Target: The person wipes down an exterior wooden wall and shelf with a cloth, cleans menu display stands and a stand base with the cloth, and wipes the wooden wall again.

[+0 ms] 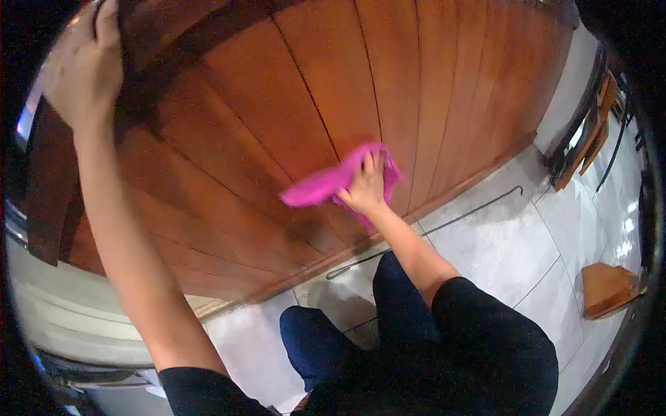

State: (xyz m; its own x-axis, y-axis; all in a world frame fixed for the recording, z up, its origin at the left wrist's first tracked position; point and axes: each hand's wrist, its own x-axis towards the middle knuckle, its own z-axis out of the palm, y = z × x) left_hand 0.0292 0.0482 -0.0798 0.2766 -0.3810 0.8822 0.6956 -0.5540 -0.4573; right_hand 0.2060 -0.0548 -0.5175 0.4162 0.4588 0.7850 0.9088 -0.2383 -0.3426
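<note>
A bright pink cloth (322, 186), crumpled and a little blurred, lies against an upright reddish-brown wood-plank panel (312, 90). My right hand (368, 184) presses on the cloth with its fingers bent into it, and part of the cloth trails out to the left. At the upper left, my left hand (87, 76) rests at the dark wooden ledge (180, 35) along the panel's top. Its visible fingers are stretched out, with the tips cut off by the edge of the view. I see no loose object in that hand.
A thin dark rod with a hooked end (472, 209) lies on the grey tiled floor (485, 249) by the panel's base. Brown wooden furniture parts (607, 290) stand at the right. My bent knees (312, 340) are close to the panel.
</note>
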